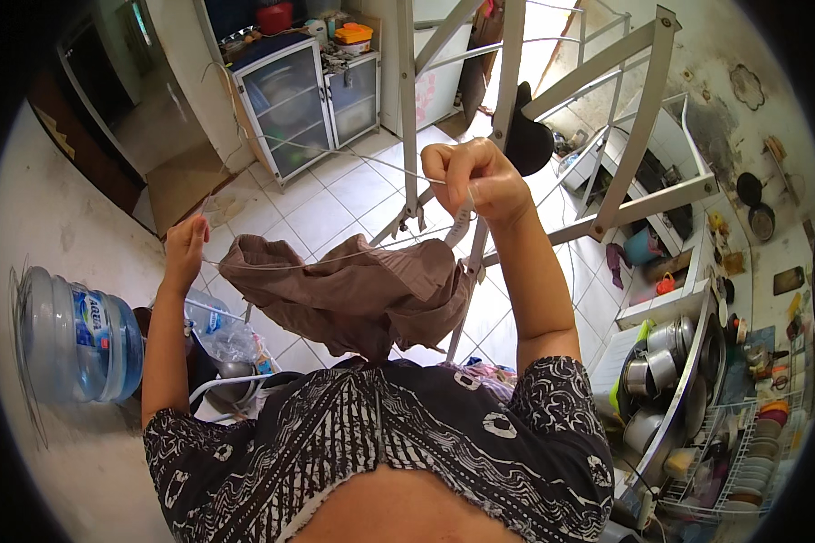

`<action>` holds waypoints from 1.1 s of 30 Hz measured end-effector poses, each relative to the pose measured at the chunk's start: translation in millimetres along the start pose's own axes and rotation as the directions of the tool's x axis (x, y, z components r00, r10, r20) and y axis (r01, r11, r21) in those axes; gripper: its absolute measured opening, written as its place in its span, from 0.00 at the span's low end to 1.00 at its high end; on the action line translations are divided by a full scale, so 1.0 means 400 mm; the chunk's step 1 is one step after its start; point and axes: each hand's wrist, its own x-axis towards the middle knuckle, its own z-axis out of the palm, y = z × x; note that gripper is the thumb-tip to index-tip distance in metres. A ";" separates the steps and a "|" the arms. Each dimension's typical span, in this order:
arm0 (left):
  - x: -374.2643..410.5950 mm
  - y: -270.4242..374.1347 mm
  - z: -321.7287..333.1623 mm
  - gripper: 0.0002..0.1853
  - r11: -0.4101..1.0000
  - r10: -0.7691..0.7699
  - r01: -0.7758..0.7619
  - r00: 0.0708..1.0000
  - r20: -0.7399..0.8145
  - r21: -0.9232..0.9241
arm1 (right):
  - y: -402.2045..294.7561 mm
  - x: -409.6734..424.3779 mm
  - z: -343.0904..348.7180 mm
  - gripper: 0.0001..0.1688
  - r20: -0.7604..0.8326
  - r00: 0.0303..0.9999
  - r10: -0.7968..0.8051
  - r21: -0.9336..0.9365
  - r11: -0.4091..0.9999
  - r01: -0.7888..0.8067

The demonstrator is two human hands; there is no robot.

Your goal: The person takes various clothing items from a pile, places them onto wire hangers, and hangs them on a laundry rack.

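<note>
A thin pale wire clothes hanger (353,156) spans the space between my hands, its hook pointing to the upper left. My left hand (186,250) grips it near one corner. My right hand (479,180) pinches the opposite corner, together with a pale strip (459,225) that bears printing. Below hangs a crumpled brown cloth garment (353,292), with gathered fabric along its top. The hanger's lower wire crosses in front of the garment's upper part. Whether the wire also passes through the cloth, I cannot tell.
A metal frame (509,61) with crossing bars rises just beyond my right hand. Large water bottles (75,336) stand at left, near a white-railed rack (210,387). Pots (652,373) and a wire dish rack (706,468) are at right. A glass-door cabinet (288,108) stands ahead.
</note>
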 end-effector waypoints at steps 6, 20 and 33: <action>0.000 0.007 0.009 0.22 1.000 -0.026 0.026 0.999 -0.028 0.008 | -0.056 0.052 -0.005 0.06 -0.108 0.944 0.312 -0.339 0.881 -0.330; 0.163 0.112 -0.025 0.21 0.993 0.121 -0.121 0.969 -0.215 0.012 | -0.164 0.076 0.094 0.11 -0.253 0.858 0.447 -0.558 0.657 -0.507; 0.545 0.316 0.145 0.17 0.810 0.540 -0.560 0.828 -0.155 -0.172 | -0.128 -0.075 0.316 0.15 -0.398 0.910 0.115 0.187 0.982 -0.042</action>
